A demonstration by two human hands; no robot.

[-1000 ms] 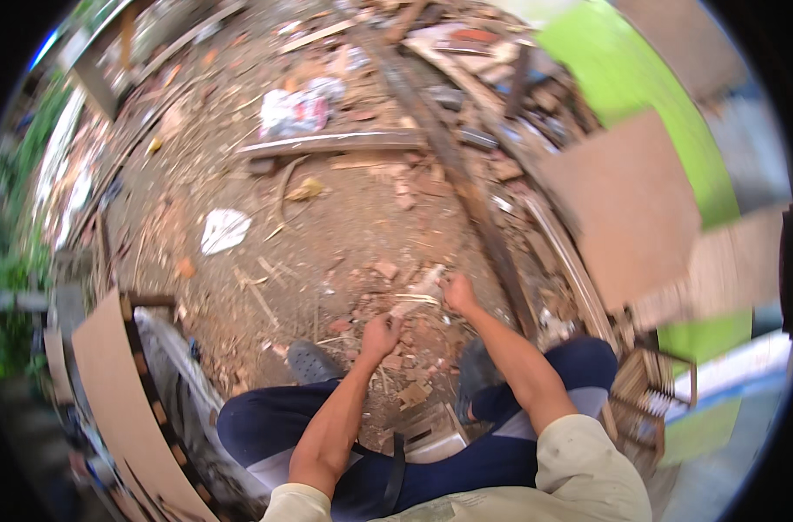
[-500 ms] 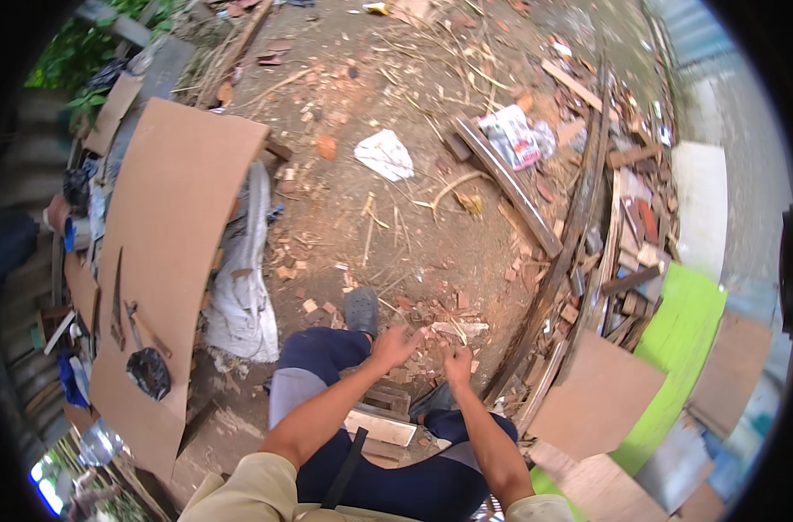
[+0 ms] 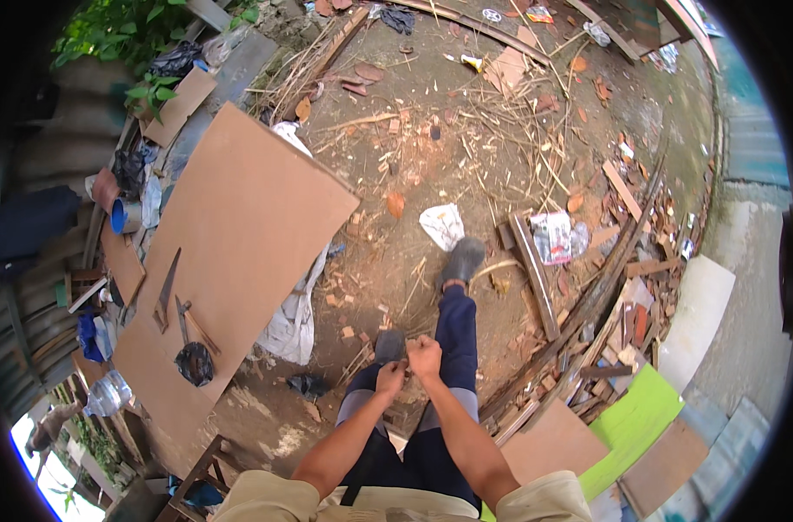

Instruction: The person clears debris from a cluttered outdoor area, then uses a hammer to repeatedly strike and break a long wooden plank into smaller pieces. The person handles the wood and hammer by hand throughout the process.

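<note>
While the left hand (image 3: 391,379) and right hand (image 3: 425,357) curled closed near the left shoe (image 3: 389,345) | contents unclear | steady wrists likely aided control

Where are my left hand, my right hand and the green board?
Left hand (image 3: 391,378): head view, on the back of the hand.
Right hand (image 3: 424,357): head view, on the back of the hand.
Green board (image 3: 636,412): head view, on its flat face.

A head-worn wide fisheye looks down on both hands (image 3: 424,357) and ground (image 3: 383,257).
</note>
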